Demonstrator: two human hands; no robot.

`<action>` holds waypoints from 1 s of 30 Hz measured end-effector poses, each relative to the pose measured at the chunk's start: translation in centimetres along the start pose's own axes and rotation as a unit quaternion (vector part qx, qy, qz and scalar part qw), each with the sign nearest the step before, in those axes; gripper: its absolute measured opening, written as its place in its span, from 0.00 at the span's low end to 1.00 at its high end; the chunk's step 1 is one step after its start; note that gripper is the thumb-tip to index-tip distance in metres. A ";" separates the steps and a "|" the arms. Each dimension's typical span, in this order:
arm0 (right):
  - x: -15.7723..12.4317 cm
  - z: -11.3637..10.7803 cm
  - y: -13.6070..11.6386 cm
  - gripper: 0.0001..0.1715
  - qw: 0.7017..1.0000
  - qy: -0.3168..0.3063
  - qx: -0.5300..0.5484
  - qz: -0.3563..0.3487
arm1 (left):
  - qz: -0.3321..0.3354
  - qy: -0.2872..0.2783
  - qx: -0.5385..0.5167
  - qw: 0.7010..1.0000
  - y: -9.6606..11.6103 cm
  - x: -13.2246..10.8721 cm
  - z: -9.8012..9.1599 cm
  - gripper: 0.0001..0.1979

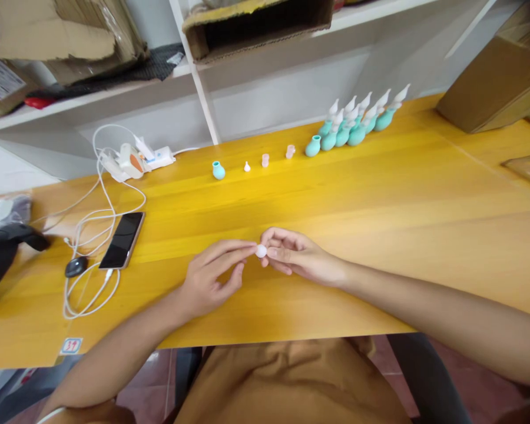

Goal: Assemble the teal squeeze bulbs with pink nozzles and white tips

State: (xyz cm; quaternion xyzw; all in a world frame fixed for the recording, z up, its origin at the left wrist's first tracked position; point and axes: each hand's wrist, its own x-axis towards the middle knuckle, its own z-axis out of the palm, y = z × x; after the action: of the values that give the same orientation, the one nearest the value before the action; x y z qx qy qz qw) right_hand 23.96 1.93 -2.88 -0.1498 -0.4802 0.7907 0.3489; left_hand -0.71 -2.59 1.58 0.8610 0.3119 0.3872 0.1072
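Note:
A small, roundish white plastic piece [261, 251] is held above the wooden table, between the fingertips of both hands. My right hand [300, 257] pinches it between thumb and fingers. From the other side my left hand [216, 274] touches it with stretched fingertips, its thumb apart and below. Farther back stand a teal bulb [219, 171] with an open neck, a little white pointed tip [247, 166], a clear pinkish connector [265, 160] and another connector [290, 152] with a side knob. To their right is a second open teal bulb [313, 146].
Several teal bulbs with white nozzles [357, 131] stand at the back right, near a cardboard box [494, 76]. On the left lie a phone [122, 240], looped white cables [82, 294] and a power strip [159, 158]. A shelf [362, 20] overhangs the table's back.

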 end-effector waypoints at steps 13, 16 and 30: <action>0.0 -0.1 0.0 0.14 1.000 0.004 -0.002 0.007 | -0.004 -0.003 -0.014 1.000 0.0 0.1 0.1 0.20; 0.0 -0.1 0.1 0.16 1.000 0.000 -0.003 0.004 | 0.006 -0.006 -0.008 1.000 0.0 0.1 0.0 0.20; 0.5 -1.5 -0.2 0.20 0.981 0.049 -0.188 -0.009 | -0.076 0.019 -0.019 0.997 -1.1 0.2 0.1 0.10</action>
State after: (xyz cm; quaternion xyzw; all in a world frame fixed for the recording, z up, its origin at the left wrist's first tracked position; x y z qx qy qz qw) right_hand 24.55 3.28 -3.44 -0.2471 -0.6036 0.6753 0.3445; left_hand -0.99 -1.60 1.18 0.8252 0.3709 0.4001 0.1465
